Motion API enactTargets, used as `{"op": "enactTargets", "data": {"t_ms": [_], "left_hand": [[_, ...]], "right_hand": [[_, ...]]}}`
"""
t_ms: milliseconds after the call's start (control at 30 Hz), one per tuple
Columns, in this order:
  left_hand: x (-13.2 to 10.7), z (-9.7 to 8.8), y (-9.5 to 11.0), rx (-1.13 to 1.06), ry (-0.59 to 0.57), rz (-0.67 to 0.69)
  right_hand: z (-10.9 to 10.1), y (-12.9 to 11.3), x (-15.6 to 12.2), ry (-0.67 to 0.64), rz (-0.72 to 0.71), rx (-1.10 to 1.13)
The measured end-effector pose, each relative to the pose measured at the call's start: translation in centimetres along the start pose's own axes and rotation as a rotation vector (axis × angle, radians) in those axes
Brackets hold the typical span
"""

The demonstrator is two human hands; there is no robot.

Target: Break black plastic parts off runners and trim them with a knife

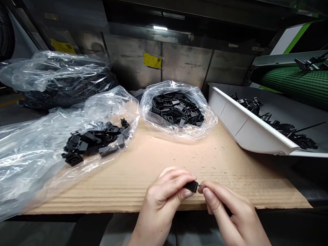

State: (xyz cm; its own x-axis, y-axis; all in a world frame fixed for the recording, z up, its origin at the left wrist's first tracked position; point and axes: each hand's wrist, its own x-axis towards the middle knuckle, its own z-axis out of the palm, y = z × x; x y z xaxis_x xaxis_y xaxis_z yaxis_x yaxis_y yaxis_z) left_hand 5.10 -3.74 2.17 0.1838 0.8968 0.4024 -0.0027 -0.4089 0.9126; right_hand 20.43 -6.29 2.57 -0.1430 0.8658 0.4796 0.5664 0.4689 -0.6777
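Over the front edge of the cardboard sheet [153, 153], my left hand [167, 188] is closed on a small black plastic part [192, 186], its open end turned to the right. Thumb and index finger of my right hand [221, 201] pinch a small thin blade [200, 186] whose tip meets that end of the part. Most of the blade is hidden by the fingers. Beyond my hands, a clear plastic bag [205, 131] stands rolled open, full of similar black parts [179, 109]. More black parts [89, 140] lie in another clear bag [38, 147] at the left.
A white tray [246, 133] with black parts and thin sprues stands at the right, below a green conveyor belt [294, 80]. A large filled plastic bag [66, 82] sits at the back left. Dark crumbs dot the cardboard. Yellow labels [152, 60] hang on the metal panels behind.
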Motion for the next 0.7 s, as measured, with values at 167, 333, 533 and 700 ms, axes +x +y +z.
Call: {"op": "enactTargets", "data": {"t_ms": [167,333,533,700], "left_hand": [[-0.12,-0.02,-0.13,0.002,0.012,0.021],[-0.23,-0.05,0.06,0.017,0.006,0.03],[-0.23,0.06,-0.17,0.063,0.023,0.058],[-0.19,0.16,-0.31,0.088,0.033,0.078]], "right_hand": [[-0.04,-0.49,0.08,-0.034,0.025,0.025],[-0.1,-0.3,0.23,0.02,0.017,-0.018],[-0.07,-0.06,0.13,-0.004,-0.005,-0.05],[-0.09,-0.06,-0.11,-0.084,-0.024,-0.029]]}}
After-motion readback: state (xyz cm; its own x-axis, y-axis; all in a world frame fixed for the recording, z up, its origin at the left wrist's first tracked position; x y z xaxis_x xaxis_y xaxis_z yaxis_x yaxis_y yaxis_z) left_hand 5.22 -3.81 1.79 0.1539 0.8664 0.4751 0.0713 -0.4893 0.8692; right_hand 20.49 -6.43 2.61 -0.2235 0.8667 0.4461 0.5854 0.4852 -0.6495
